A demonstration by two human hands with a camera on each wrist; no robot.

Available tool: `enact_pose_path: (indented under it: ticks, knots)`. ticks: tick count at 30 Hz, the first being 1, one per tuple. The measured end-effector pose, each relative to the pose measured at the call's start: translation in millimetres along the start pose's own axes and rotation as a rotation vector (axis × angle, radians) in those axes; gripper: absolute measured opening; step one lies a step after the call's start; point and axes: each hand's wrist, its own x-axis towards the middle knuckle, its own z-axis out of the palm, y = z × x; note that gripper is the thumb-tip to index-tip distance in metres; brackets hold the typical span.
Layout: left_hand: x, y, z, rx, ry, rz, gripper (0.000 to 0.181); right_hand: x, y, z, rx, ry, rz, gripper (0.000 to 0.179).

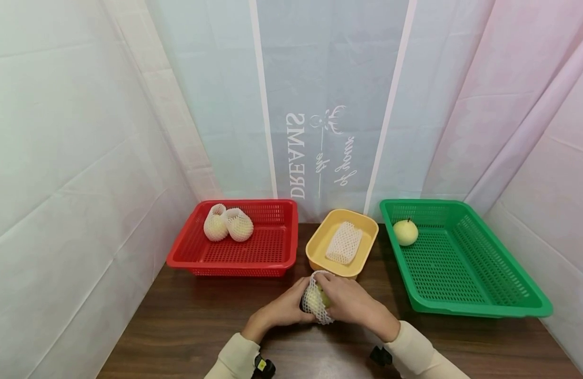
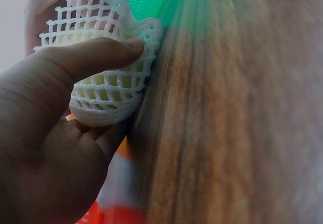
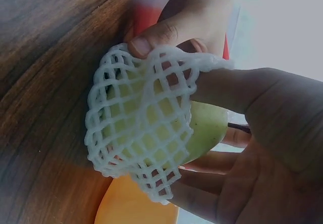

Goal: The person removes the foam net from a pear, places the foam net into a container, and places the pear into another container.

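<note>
Over the front of the table, both hands are on a pale green pear (image 3: 211, 128) partly covered by a white foam net sleeve (image 3: 139, 115). The stem end sticks out of the net towards the right palm. My left hand (image 1: 288, 306) grips the netted side, its thumb (image 2: 101, 55) lying across the mesh. From the other side my right hand (image 1: 352, 301) holds the pear, the thumb at the net's edge and the fingers curled behind the fruit. In the head view the hands hide much of the pear.
A red basket (image 1: 182, 257) at the left holds two netted pears (image 1: 227, 225). Behind the hands, a yellow tray (image 1: 315, 243) contains flat foam nets (image 1: 344, 243). One bare pear (image 1: 405, 232) lies in the green basket (image 1: 481, 308) at the right. Fabric walls surround the table.
</note>
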Motion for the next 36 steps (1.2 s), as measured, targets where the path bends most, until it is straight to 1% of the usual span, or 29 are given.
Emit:
enact_pose_path:
  ticks: [7, 14, 20, 23, 30, 36]
  knots:
    - [-1.1, 1.1, -1.7, 0.001, -0.01, 0.012, 0.097, -0.2, 0.7, 0.3, -0.008, 0.002, 0.01, 0.069]
    - [-0.4, -0.7, -1.4, 0.004, -0.006, 0.032, 0.097, -0.7, 2.0, -0.3, 0.007, 0.022, -0.008, 0.066]
    - [-0.3, 0.0, -2.8, -0.004, -0.001, 0.025, 0.097, -0.5, 4.0, 1.5, 0.004, 0.036, -0.026, 0.063]
    - [-0.4, 0.0, -3.3, -0.003, 0.001, 0.037, 0.098, 0.0, 5.0, 2.5, 0.001, 0.039, -0.023, 0.062]
    - [0.6, -1.1, -3.5, 0.003, 0.005, 0.071, 0.097, -0.3, 5.4, 1.5, -0.008, 0.075, -0.033, 0.066]
    - [1.4, -0.5, -4.1, -0.02, 0.007, 0.067, 0.094, 0.1, 5.0, -1.2, -0.01, 0.075, -0.018, 0.066]
